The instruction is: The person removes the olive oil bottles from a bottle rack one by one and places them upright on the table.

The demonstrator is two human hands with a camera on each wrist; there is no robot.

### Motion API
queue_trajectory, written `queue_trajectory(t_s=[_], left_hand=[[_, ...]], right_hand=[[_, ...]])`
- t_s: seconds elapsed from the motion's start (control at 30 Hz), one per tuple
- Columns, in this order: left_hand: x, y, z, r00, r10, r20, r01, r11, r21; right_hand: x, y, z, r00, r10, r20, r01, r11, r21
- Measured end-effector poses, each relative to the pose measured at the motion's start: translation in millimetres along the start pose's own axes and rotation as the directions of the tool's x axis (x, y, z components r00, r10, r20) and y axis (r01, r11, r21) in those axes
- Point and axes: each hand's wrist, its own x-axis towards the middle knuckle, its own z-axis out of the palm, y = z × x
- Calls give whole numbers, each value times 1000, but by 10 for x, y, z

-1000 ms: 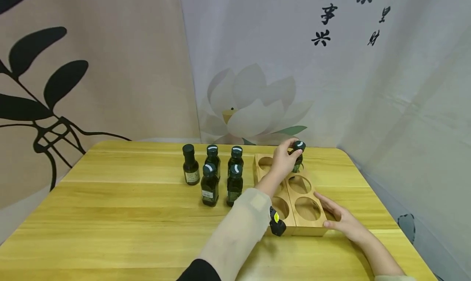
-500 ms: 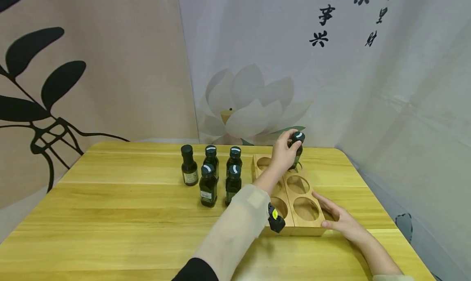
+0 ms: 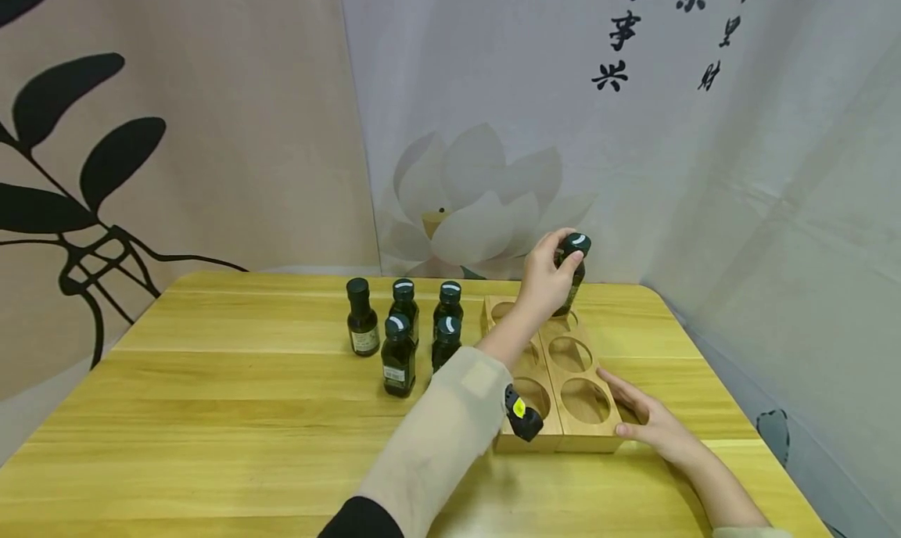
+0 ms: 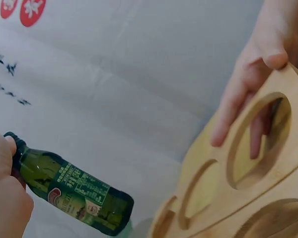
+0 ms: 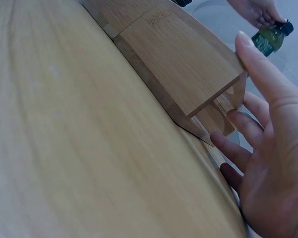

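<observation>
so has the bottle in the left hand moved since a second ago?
Yes. The bottle in the left hand has risen, clear of the wooden rack.

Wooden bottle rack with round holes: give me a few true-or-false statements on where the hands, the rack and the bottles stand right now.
1. The left hand grips a dark green glass bottle with a black cap above the far end of the wooden bottle rack with round holes. True.
2. The right hand lifts the rack off the yellow wooden table. False: its fingers lie straight against the rack's near right end, and the rack rests on the table.
3. Five dark bottles stand upright on the table, left of the rack. True.
4. Every hole in the rack holds a bottle. False: the visible holes are empty.
5. The held bottle lies flat on the table. False: it is held clear of it.
</observation>
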Motion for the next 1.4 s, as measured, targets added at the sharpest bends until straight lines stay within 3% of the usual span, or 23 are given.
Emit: queue_trajectory(t_s=[0.37, 0.73, 0.9, 1.13, 1.4], left_hand=[[7, 374, -208, 999, 37, -12, -38, 998, -49], [-37, 750, -585, 994, 108, -9, -108, 991, -81], [-82, 856, -778, 996, 95, 3, -94, 992, -89], [-119, 974, -1038, 990, 144, 0, -143, 983, -114], [-204, 1079, -1372, 994, 96, -52, -100, 990, -95]], right_hand=[[-16, 6, 5, 1000, -1, -4, 1, 1000, 2], [-9, 0, 12, 1000, 8, -2, -8, 1000, 20], [-5, -4, 7, 1000, 2, 7, -3, 1000, 25], [0, -38, 14, 1000, -2, 4, 2, 1000, 23], [-4, -31, 12, 1000, -9, 1, 9, 999, 31]])
